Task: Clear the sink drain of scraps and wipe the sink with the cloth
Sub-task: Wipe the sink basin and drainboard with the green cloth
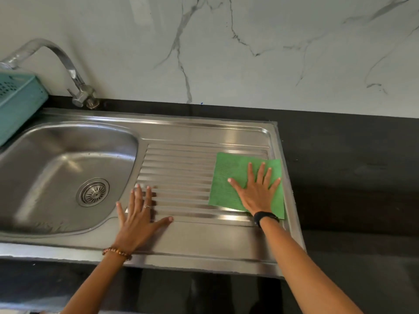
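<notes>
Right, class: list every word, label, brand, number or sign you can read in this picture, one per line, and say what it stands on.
None can be read.
Green cloth, under the right hand on the draining board: faint darker rows that may be print, too blurred to read.
Black wristband: no text shows.
Tap, teal basket, drain, left hand: no lettering shows.

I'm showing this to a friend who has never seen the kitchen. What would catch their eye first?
Probably the bright green cloth spread flat at the right end of the ribbed steel draining board, with the right hand pressed open on it. The left hand lies flat on the board's left part, beside the basin with its round drain strainer.
</notes>
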